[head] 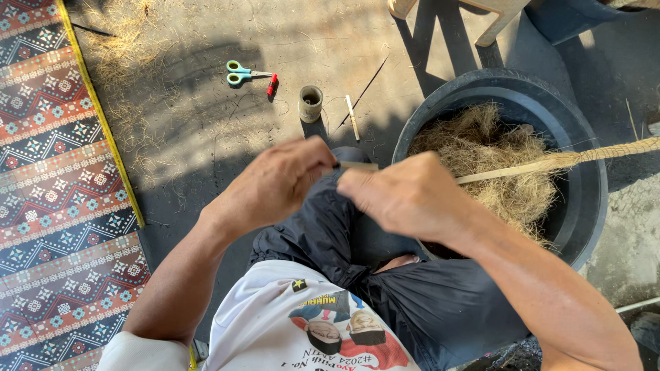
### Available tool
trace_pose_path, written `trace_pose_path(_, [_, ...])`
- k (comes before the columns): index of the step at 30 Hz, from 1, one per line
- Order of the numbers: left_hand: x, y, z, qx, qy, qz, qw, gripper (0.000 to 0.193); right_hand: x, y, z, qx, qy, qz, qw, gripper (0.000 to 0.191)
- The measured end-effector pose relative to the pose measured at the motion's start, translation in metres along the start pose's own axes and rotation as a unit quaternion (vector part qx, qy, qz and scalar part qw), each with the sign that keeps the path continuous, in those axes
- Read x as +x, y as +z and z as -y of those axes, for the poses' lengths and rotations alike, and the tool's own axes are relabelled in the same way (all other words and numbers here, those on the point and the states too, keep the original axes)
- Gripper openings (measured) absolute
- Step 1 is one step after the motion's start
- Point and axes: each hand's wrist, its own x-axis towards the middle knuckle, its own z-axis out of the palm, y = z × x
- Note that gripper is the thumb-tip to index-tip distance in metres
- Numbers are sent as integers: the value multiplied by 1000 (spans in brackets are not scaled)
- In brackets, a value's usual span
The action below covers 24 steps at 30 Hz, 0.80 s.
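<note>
Straw-coloured twisted fibre cord (pixel 591 152) runs long-axis out toward 3 o'clock from the right hand (pixel 405 196), which pinches its near end; left hand (pixel 278 182) pinches beside it, fingertips almost touching.

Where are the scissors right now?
The scissors lie on the concrete floor, upper left of the head view, beside a small red object.

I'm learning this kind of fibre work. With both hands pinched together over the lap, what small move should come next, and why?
Probably draw the right hand a little along the stick toward the fibre in the black tub, while the left hand holds the near end. Both hands meet at that end, and the fibre-wrapped part lies farther out.
</note>
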Motion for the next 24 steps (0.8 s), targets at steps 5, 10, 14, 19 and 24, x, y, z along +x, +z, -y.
trace_pose_path(5, [-5,-2,0,-202,-11,36,979,10,2,-1,-10,38,104,5,994,14])
trace_pose_path(10, [-2,-2,5,-6,-53,13,999,16,-5,9,-6,34,68,35,997,14])
trace_pose_path(14, [-8,0,6,-193,-6,110,975,9,-6,8,-8,93,117,-25,988,14])
trace_pose_path(19, [-9,5,6,-91,-113,-29,989,9,0,7,-3,63,62,45,995,12])
trace_pose_path(24, [-12,1,0,-175,-36,87,980,10,3,3,-1,111,229,1,967,13])
